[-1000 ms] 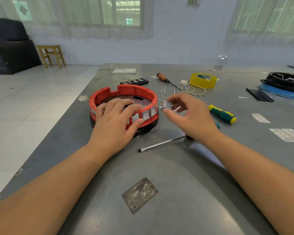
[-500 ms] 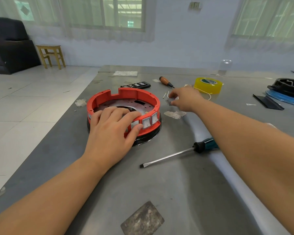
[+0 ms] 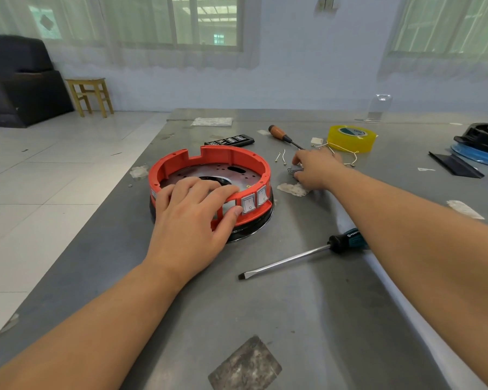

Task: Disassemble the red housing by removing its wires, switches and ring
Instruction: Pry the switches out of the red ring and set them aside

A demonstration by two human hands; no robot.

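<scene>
Left grip (image 3: 193,220): fingers curled over the near rim of the red housing (image 3: 209,175), thumb pressed on its outer wall beside two rocker switches (image 3: 254,201) seated in the near-right wall; an empty slot shows behind the thumb. Right grip (image 3: 317,168): hand reaching far right of the housing, fingers bent down to the table (image 3: 307,305) over small metal parts (image 3: 290,171); whether it pinches anything cannot be told. Loose wires (image 3: 340,149) lie beyond it, near a yellow tape roll (image 3: 351,137) and a wooden-handled screwdriver (image 3: 282,135). A flat-blade screwdriver (image 3: 302,256) lies near right, under the right forearm.
</scene>
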